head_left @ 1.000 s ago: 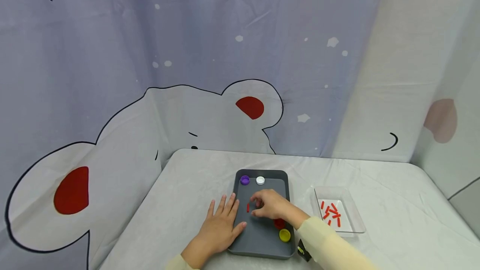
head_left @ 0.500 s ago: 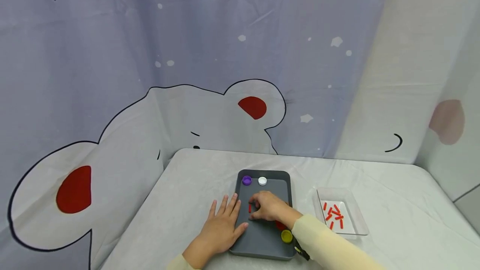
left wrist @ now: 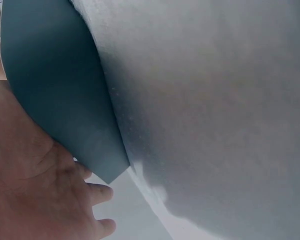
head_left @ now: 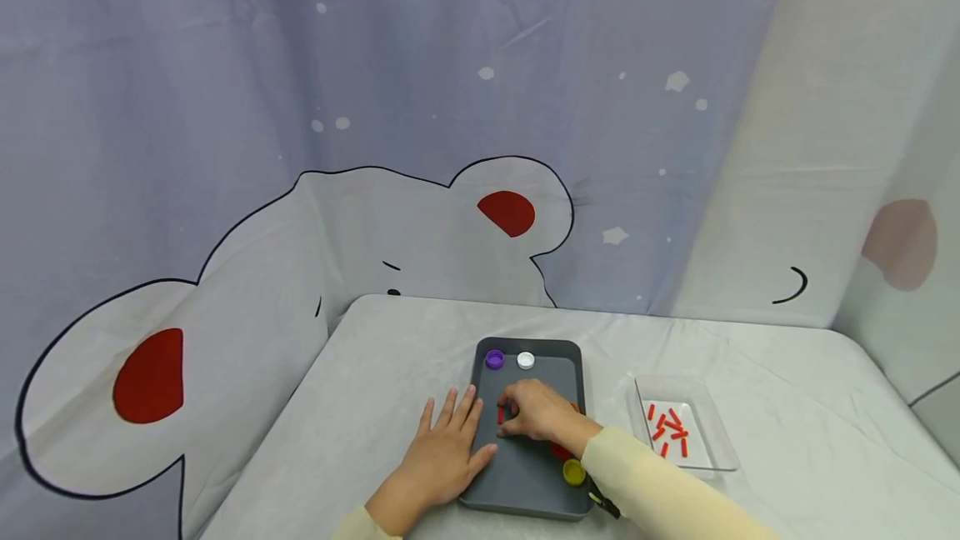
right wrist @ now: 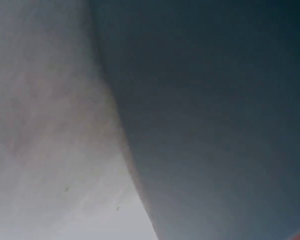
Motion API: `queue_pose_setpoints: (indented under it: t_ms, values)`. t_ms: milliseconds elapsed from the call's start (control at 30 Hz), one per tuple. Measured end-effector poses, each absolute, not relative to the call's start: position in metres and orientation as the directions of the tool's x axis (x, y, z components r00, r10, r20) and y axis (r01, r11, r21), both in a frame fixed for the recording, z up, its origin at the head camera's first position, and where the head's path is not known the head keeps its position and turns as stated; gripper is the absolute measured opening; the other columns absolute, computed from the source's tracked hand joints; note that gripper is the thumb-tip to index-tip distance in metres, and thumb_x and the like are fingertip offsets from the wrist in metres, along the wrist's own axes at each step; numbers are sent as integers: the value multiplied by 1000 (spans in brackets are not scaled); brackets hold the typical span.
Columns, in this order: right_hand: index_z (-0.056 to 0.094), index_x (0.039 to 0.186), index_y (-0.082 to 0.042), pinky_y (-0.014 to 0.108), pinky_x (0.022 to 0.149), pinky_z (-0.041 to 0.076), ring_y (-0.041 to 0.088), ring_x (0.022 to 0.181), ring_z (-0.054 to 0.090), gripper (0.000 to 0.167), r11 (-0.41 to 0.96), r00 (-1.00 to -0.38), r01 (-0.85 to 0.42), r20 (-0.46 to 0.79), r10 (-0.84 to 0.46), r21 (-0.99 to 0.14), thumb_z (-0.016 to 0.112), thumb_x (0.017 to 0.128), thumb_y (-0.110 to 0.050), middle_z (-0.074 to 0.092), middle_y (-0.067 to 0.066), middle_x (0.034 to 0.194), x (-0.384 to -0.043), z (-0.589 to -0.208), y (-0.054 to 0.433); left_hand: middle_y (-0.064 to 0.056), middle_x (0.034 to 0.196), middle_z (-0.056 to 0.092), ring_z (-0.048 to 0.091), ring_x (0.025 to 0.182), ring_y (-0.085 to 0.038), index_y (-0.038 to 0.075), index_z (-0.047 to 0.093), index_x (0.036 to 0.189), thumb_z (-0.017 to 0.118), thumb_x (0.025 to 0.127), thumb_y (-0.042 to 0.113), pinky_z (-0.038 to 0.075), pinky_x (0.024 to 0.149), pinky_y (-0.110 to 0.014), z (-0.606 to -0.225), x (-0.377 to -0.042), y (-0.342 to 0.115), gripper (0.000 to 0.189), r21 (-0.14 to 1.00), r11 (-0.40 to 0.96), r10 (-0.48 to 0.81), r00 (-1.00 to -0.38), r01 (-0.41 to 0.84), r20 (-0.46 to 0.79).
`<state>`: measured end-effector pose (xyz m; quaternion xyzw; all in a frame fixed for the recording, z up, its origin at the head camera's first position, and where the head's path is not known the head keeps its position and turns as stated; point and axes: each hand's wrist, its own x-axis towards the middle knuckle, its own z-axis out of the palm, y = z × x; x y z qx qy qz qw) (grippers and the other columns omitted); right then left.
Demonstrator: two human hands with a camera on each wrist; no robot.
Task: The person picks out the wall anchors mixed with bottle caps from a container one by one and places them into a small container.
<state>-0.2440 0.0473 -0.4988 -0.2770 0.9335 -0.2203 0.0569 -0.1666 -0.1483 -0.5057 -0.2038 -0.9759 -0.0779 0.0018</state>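
A dark grey rectangular tray [head_left: 517, 486] lies on the white-covered table. My left hand [head_left: 438, 457] rests flat with spread fingers over its left edge; the left wrist view shows this hand [left wrist: 35, 185] against the tray's side. Over the middle of the tray my right hand [head_left: 540, 413] is curled, thumb and forefinger at the two ends of a small red stick [head_left: 500, 415], which they appear to pinch. A purple cap [head_left: 494, 359] and a white cap [head_left: 526, 360] sit at the tray's far end. Nearer are a yellow cap [head_left: 573, 472] and a red cap [head_left: 559, 451], partly hidden by my right wrist.
To the right of the tray stands a clear plastic box [head_left: 712, 432] with several red sticks [head_left: 672, 425] inside. A small black item [head_left: 604, 503] shows beneath my right sleeve. Behind the table [head_left: 405, 336] hangs a printed curtain [head_left: 420, 90].
My right hand's thumb and forefinger have closed in from the right onto the red stick. My left hand stays in place on the tray's edge. The head view has shifted slightly.
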Motion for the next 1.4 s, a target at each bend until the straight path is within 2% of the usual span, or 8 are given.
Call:
queue_pose_setpoints:
  t_ms: [367,667,933,1200,1400]
  values:
    - [75,102,-15,28,62,48,8,65,53,33,760,-855,-476,31,-518,-443,88,79,-33,60,-8,75,-244,-501,46,-10,167,24,20,154,-38,8,37,157,40,104,59,14,119,-66,-518,-172,-151,74,108,908,401,-914,406,63]
    - [74,99,-15,28,60,47,6,63,54,28,749,-840,-515,68,-539,-417,87,81,-32,60,-8,74,-246,-503,47,-10,168,22,19,154,-38,7,35,158,37,105,59,13,119,-65,-511,-169,-150,75,116,907,403,-914,405,39]
    - [74,99,-14,27,59,48,6,62,54,26,744,-828,-539,83,-555,-396,85,83,-31,61,-8,73,-246,-503,46,-13,167,24,20,153,-40,4,35,157,40,105,57,12,119,-65,-506,-167,-150,75,148,901,408,-913,407,25]
    - [72,96,-14,28,60,48,8,62,52,21,791,-845,-501,0,-535,-351,83,83,-27,60,-7,74,-245,-498,44,-11,167,24,20,153,-39,6,37,157,40,104,57,14,119,-65,-511,-168,-150,73,133,906,399,-916,401,43]
    - [74,94,-13,26,59,48,7,61,52,21,790,-836,-517,-3,-548,-329,82,80,-26,60,-8,73,-245,-494,48,-11,167,26,21,153,-38,6,38,157,42,104,56,15,120,-64,-504,-166,-149,72,132,909,396,-918,395,22]
